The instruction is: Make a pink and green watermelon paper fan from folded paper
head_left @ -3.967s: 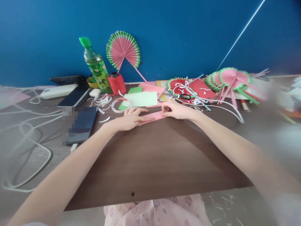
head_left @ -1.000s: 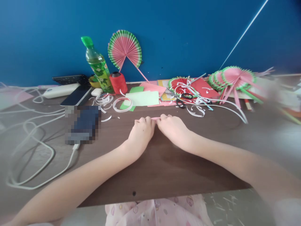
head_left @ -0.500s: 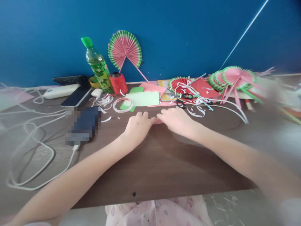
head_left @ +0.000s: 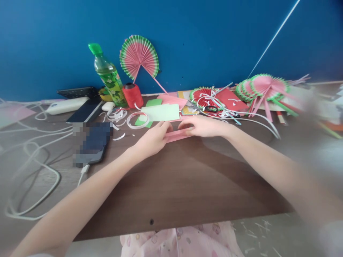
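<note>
A narrow strip of folded pink paper (head_left: pixel 178 136) spans the gap between my two hands, low over the brown desk. My left hand (head_left: pixel 157 137) grips its left end with curled fingers. At the other end my right hand (head_left: pixel 202 126) pinches the paper between thumb and fingers. Parts of the strip are covered by the fingers. Just beyond the hands lie pale green paper sheets (head_left: pixel 163 111) and a roll of white tape (head_left: pixel 137 120). Scissors (head_left: pixel 211 109) rest behind my right hand, partly under white paper strips.
A green-capped bottle (head_left: pixel 108 78) and a red spool (head_left: pixel 133 95) stand by the blue wall. A pink-and-green paper fan (head_left: pixel 139 55) leans there, and more fans (head_left: pixel 268 87) lie at right. A phone (head_left: pixel 93 144) with a white cable (head_left: pixel 57 176) is on the left.
My hands have drawn slightly apart, and the right hand has turned. More of the pink paper strip now shows between them. The whole view has shifted slightly.
</note>
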The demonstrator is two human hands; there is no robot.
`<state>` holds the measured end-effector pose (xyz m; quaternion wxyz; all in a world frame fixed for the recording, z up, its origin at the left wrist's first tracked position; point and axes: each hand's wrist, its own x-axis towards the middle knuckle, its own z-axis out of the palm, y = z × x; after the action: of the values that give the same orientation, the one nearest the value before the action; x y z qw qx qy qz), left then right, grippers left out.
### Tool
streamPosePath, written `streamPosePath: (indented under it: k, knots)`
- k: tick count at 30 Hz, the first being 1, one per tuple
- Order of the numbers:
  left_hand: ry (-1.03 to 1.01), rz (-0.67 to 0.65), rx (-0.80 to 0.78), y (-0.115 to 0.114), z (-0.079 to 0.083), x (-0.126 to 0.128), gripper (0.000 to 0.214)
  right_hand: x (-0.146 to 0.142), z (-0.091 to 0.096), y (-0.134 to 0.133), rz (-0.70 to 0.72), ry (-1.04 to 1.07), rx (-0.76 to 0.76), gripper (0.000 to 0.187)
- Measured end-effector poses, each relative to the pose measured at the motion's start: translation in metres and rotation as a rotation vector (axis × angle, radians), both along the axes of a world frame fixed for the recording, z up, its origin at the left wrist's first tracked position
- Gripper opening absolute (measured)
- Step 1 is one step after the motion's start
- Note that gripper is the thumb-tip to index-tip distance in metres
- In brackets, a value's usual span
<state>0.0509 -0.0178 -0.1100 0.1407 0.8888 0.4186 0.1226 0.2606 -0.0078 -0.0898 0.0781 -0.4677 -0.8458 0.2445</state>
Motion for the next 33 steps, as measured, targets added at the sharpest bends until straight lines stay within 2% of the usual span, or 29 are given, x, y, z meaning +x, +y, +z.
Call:
streamPosePath:
  k: [6, 11, 16, 21, 27, 31, 33]
  knots:
    - [-0.071, -0.075, 0.050, 0.002, 0.003, 0.000, 0.016, 0.000, 0.001, 0.002, 0.006, -0.007, -0.020, 0.024]
    - [-0.066, -0.016, 0.039, 0.005, 0.005, -0.002, 0.024, 0.003, 0.000, 0.004, 0.019, 0.085, 0.108, 0.017]
    - [-0.075, -0.035, 0.007, 0.011, 0.003, -0.006, 0.023, 0.004, -0.002, 0.005, -0.005, 0.114, 0.175, 0.012]
    - [-0.093, 0.009, 0.077, 0.013, 0.000, -0.008, 0.022, 0.005, -0.003, 0.007, 0.022, 0.076, 0.214, 0.014]
    - [0.118, -0.009, 0.262, 0.011, -0.003, -0.007, 0.026, 0.004, -0.003, 0.005, 0.090, 0.045, 0.166, 0.015]
    - [0.266, -0.046, 0.274, 0.008, 0.000, -0.007, 0.024, -0.001, -0.006, 0.003, 0.122, -0.045, 0.167, 0.021]
    - [0.301, -0.061, 0.265, 0.007, 0.003, -0.007, 0.022, -0.003, -0.007, 0.002, 0.132, -0.091, 0.182, 0.017]
